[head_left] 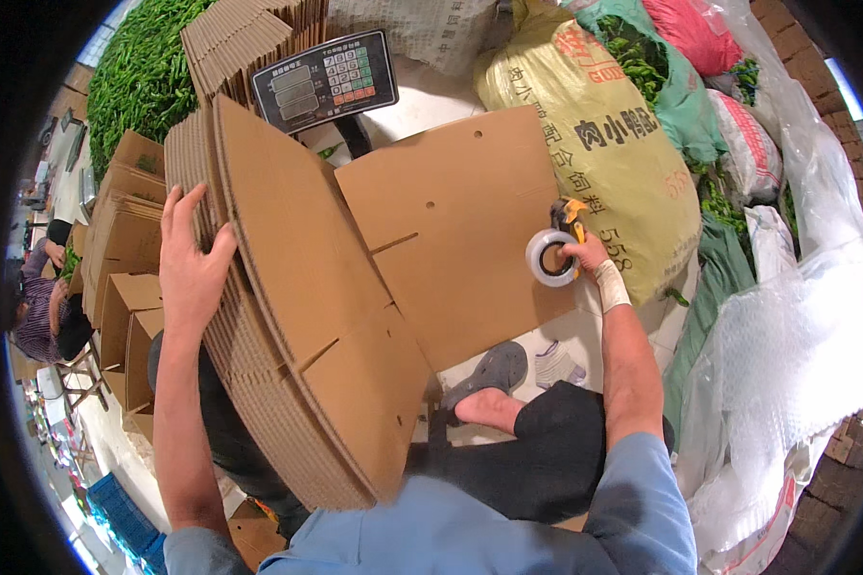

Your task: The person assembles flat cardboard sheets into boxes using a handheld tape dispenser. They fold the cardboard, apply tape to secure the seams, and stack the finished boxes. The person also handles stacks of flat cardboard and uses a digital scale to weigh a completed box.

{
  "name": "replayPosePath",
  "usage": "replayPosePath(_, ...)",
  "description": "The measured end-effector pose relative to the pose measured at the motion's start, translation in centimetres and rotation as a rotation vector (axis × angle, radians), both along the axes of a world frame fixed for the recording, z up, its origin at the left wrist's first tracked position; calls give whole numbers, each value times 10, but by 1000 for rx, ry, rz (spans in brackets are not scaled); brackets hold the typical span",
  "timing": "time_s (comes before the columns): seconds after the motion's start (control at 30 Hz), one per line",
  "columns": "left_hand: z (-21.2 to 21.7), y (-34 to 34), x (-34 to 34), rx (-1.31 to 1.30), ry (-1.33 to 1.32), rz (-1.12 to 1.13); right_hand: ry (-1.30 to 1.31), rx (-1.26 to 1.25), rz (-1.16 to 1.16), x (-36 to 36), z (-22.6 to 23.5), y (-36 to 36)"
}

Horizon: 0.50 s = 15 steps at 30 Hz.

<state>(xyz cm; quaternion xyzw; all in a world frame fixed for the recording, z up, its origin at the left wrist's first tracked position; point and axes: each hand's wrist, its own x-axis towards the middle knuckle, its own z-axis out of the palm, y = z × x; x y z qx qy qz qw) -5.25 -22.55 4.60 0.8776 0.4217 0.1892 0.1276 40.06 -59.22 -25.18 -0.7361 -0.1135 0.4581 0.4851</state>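
A thick stack of flattened cardboard boxes [249, 355] stands on edge against my body. My left hand [194, 251] rests on the stack's upper left edges, thumb and fingers apart. My right hand [587, 253] is closed around a tape dispenser [571, 218] with orange and black parts, carrying a roll of clear tape [544, 259]. A tan wrap circles that wrist. Right of the stack, a single cardboard sheet [460, 230] with slots and small holes leans out, its right edge beside the tape roll.
A scale display [324, 80] stands beyond the stack, near a heap of green peppers [144, 81]. Yellow [594, 144] and green sacks crowd the right, with clear plastic sheeting [786, 355]. Open boxes [129, 331] and another person [43, 311] are at left, above a blue crate [125, 517].
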Motion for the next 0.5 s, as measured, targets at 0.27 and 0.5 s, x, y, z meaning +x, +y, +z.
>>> replayPosePath(0.27,-1,-1,17,49,37,-55,-176,-166,271,11,-15,26)
replayPosePath(0.5,-4,-6,25,52,8,-24,-457,-281,374,40,71,16)
